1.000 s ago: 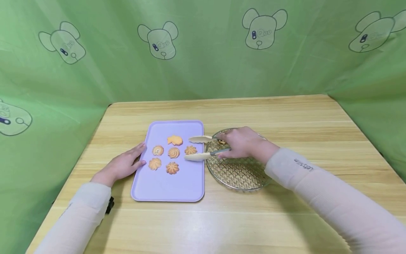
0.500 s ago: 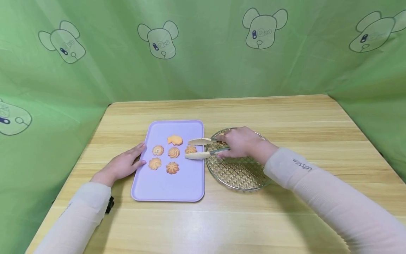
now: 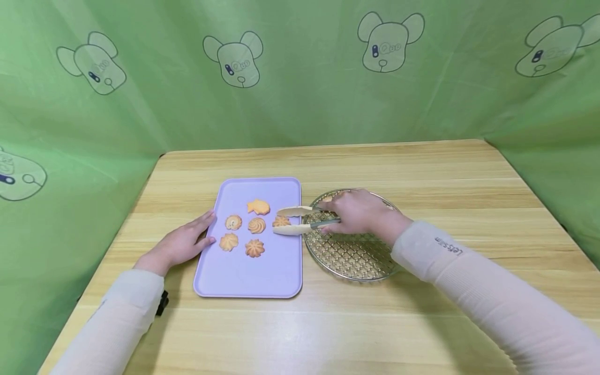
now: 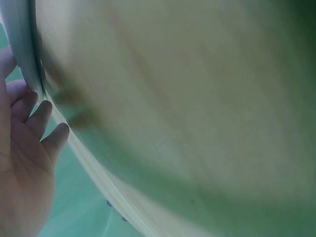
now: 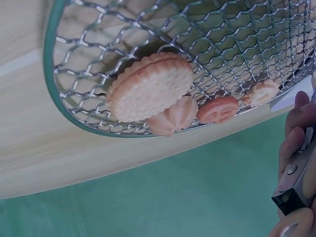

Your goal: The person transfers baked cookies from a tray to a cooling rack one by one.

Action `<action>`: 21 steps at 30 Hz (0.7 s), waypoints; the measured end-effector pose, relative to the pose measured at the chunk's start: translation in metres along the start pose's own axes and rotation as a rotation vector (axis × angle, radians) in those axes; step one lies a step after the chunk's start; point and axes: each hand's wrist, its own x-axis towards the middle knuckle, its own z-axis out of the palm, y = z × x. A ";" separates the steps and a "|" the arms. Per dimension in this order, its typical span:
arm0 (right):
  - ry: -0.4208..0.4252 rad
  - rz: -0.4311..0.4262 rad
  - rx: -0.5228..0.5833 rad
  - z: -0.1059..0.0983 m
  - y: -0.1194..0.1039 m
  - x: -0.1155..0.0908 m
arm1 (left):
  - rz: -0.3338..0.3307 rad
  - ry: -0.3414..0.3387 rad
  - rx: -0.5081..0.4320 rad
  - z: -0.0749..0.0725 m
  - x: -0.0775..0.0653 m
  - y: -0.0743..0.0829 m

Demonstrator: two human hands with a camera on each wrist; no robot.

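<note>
Soft glare on tabletop (image 3: pixel 300 329); wrist views dimmer.

Fingers (image 4: pixel 40 119) at a bluish tray rim (image 4: pixel 22 42), blurred wooden tabletop (image 4: pixel 173 98), green cloth (image 4: pixel 74 195)

Tongs (image 3: pixel 300 228) part-hidden by right hand (image 3: pixel 360 211)

Green sheeting (image 3: pixel 309 114), softly creased, hangs behind the bench (image 3: pixel 450 177) and along both sides. Cartoon animal heads (image 3: pixel 241 65) are outlined on it in dark lines, most showing round ears. The bench top is pale wood with grain running crosswise, and a whitish glare (image 3: pixel 300 330) shines toward its front.
</note>
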 end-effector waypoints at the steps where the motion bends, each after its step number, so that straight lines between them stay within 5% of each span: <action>1: 0.005 -0.004 0.000 0.001 0.000 0.000 | -0.002 -0.002 -0.002 0.000 0.000 0.000; 21: 0.137 0.036 0.036 -0.003 0.008 -0.015 | -0.010 -0.017 -0.003 -0.002 -0.002 0.003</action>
